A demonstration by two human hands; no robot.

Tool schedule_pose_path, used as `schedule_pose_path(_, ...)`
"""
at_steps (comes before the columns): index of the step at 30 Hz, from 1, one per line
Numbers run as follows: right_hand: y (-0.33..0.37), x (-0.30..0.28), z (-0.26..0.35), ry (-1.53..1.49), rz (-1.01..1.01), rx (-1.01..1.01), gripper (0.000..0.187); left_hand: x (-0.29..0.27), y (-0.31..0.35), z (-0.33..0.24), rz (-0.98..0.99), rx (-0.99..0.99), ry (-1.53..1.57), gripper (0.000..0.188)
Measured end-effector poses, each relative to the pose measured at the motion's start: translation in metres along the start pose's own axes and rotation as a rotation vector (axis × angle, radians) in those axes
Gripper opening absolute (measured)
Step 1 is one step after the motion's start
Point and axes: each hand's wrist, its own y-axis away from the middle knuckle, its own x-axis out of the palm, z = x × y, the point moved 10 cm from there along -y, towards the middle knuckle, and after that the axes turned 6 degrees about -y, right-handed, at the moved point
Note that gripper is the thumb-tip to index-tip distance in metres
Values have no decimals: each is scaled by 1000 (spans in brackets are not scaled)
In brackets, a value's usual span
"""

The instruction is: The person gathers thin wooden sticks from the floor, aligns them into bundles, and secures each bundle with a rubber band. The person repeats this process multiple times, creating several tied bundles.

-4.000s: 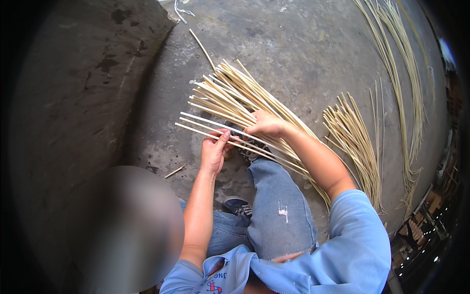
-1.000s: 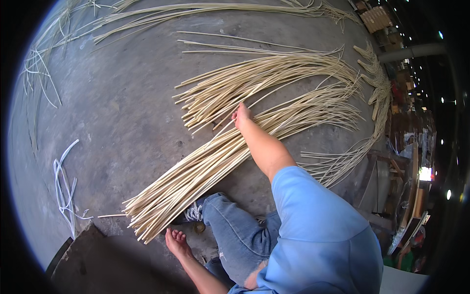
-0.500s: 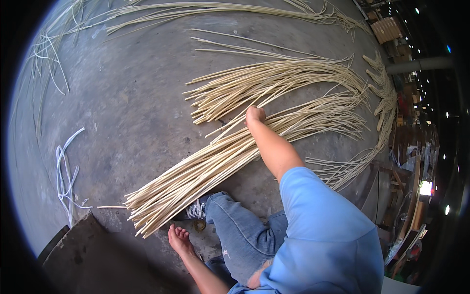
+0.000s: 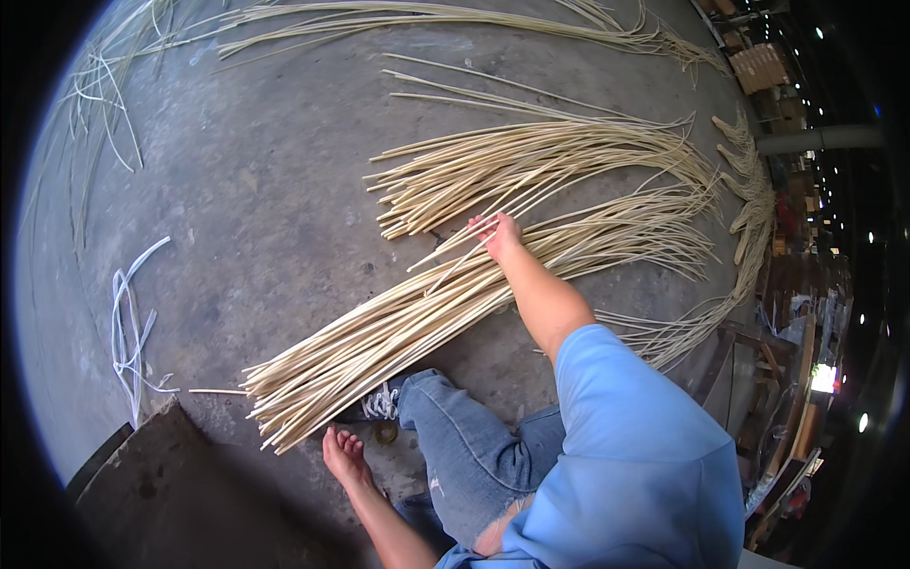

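Note:
A long bundle of pale rattan canes [image 4: 370, 337] lies slantwise in front of me, passing over my shoe. My right hand [image 4: 498, 235] is above its upper edge, closed round one or more thin canes whose near ends stick out over the bundle. Just beyond it spreads a second pile of rattan canes [image 4: 502, 171], and their far ends bend round to the right. My left hand [image 4: 346, 455], palm up with loosely curled fingers, rests in the air beside the bundle's near ends. It appears to hold nothing.
White strips [image 4: 131, 332] lie on the concrete floor at the left, by a dark block [image 4: 180, 474]. More long canes [image 4: 427, 14] stretch along the far side. Twisted cane hanks [image 4: 749, 204] lie at the right. A small ring [image 4: 385, 433] sits by my shoe.
My right hand has turned and come slightly nearer, and the canes in it have shifted over the bundle. The left hand has hardly moved.

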Motion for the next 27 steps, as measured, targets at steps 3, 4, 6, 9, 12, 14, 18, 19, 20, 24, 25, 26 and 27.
schedule_pose_path(3, 2, -4, -1, -11, 0, 9, 32, -4, -1, 1, 2, -10, -17, 26)
schedule_pose_path(4, 3, -3, -2, -11, -7, 9, 30, -4, -1, 0, 8, -10, -26, 26)
schedule_pose_path(6, 6, -1, -5, -13, -11, 8, 28, -7, -1, -2, 5, -1, -25, 26)
schedule_pose_path(9, 8, -5, 8, 1, -21, 1, 27, 0, 3, 5, 5, -12, 3, 27)
schedule_pose_path(12, 19, 12, 25, 29, 39, 0, 29, 6, 3, 8, 11, -17, 20, 27)
schedule_pose_path(14, 34, 17, 10, -38, -82, 1, 35, -4, 5, -2, -15, 21, -16, 27)
schedule_pose_path(18, 75, 57, -14, -96, 102, 49, 58, 15, 11, -14, 35, 160, -27, 27)
schedule_pose_path(19, 92, 65, -42, -114, 141, 134, 57, 19, 13, -23, 42, 201, -39, 27)
schedule_pose_path(20, 110, 69, -66, -123, 176, 214, 56, 34, 17, -29, 130, 220, -27, 29)
schedule_pose_path(24, 189, 61, -141, -55, 274, 381, 54, 113, 39, -36, 511, 205, -97, 56)
schedule_pose_path(25, 214, 59, -165, 54, 330, 447, 52, 126, 43, -38, 545, 176, -41, 60)
schedule_pose_path(26, 241, 56, -187, 158, 396, 505, 51, 131, 41, -40, 529, 168, -62, 59)
schedule_pose_path(27, 256, 45, -199, 202, 437, 630, 49, 147, 42, -44, 550, 150, 82, 52)
